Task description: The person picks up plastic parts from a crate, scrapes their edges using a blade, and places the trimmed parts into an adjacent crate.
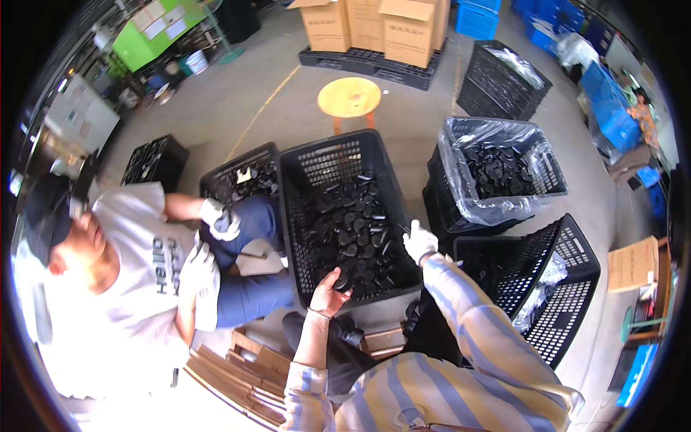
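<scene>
A black plastic crate (299, 216) stands in front of me, filled with several black round parts (353, 223). My bare left hand (327, 291) reaches over the crate's near edge and grips one black round part (344, 278). My right hand (419, 242), in a white glove, is at the crate's right rim with its fingers curled. Whether it holds anything is unclear. Both my sleeves are striped blue and yellow.
A co-worker in a white T-shirt and white gloves (220, 219) sits at the left beside a second black crate (237, 176). To the right are a bag-lined crate of black parts (497, 169) and another black crate (561, 288). A yellow stool (350, 97) and cardboard boxes (407, 32) stand behind.
</scene>
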Action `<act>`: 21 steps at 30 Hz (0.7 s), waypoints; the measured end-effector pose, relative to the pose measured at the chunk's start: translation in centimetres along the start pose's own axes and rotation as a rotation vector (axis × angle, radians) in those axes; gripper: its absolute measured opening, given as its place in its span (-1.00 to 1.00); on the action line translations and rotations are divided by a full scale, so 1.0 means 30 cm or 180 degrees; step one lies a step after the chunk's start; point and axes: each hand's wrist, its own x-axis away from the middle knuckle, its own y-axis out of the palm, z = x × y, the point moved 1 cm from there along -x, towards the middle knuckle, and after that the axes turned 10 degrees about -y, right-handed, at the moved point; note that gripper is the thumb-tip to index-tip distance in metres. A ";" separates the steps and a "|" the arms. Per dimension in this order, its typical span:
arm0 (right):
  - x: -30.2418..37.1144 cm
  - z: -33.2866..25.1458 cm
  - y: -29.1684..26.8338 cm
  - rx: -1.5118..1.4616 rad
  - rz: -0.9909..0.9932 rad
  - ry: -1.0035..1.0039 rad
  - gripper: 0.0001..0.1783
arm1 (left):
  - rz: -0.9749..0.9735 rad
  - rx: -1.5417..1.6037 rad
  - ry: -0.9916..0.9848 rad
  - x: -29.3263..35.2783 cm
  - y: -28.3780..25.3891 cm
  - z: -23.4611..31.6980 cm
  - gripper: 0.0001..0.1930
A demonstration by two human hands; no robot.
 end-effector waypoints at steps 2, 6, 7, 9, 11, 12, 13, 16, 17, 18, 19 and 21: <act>-0.007 -0.018 -0.060 0.0461 -0.0593 -0.0262 -0.49 | 0.0299 -0.0355 0.0417 0.104 0.057 -0.012 -0.80; 0.103 -0.118 -0.175 -0.0534 -0.0310 -0.0936 -0.42 | 0.0738 -0.1276 0.0931 0.236 0.116 -0.032 -0.75; 0.158 -0.193 -0.235 -0.1484 -0.0562 -0.1049 -0.46 | 0.0750 -0.1249 0.0954 0.246 0.131 -0.033 -0.75; 0.292 -0.304 -0.313 -0.3660 -0.1918 -0.0687 -0.59 | 0.0677 -0.2027 0.0996 0.254 0.183 -0.049 -0.72; 0.367 -0.363 -0.324 -0.3508 -0.2384 -0.1061 -0.68 | 0.0436 -0.2406 0.1491 0.261 0.224 -0.061 -0.73; 0.385 -0.371 -0.315 -0.3619 -0.2103 -0.1053 -0.72 | 0.0623 -0.2322 0.1659 0.263 0.229 -0.066 -0.75; 0.400 -0.369 -0.324 -0.3608 -0.2061 -0.1045 -0.72 | 0.0783 -0.2233 0.1819 0.257 0.237 -0.071 -0.77; 0.426 -0.346 -0.362 -0.4636 -0.0515 -0.0522 -0.78 | 0.0245 -0.0721 0.1785 0.260 0.252 -0.079 -0.88; 0.430 -0.332 -0.380 -0.4551 -0.0321 -0.0560 -0.76 | 0.0213 -0.0726 0.1779 0.267 0.269 -0.091 -0.88; 0.431 -0.321 -0.385 -0.4431 -0.0165 -0.0672 -0.74 | 0.0010 -0.0831 0.1697 0.273 0.294 -0.108 -0.88; 0.442 -0.325 -0.391 -0.4319 -0.0041 -0.0785 -0.73 | -0.0166 -0.0926 0.1622 0.288 0.308 -0.121 -0.83; 0.460 -0.335 -0.410 -0.4177 0.0007 -0.0915 -0.72 | -0.0283 -0.0781 0.1503 0.290 0.315 -0.138 -0.75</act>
